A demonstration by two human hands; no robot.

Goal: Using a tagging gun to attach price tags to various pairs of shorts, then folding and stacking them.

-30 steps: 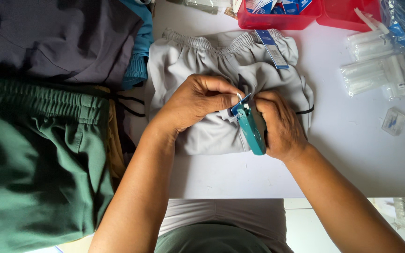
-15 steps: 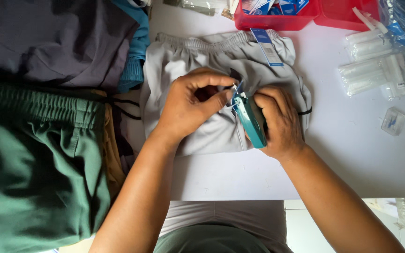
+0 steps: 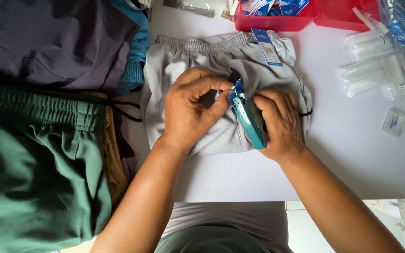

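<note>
Centrally, on the white surface (image 3: 352, 159), folded grey shorts (image 3: 188, 61) lie under both hands. Right hand (image 3: 280, 124) fingers wrap a teal tagging gun (image 3: 248, 119); left hand (image 3: 191, 110) fingers pinch fabric at its tip. Green garments (image 3: 33, 173) fill lower left; red bins (image 3: 277, 21) sit along the top edge.

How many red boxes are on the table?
2. One red box sits at the top, above the grey shorts; the second box is right beside it. Both are cut off by the edge, so more may hide.
</note>
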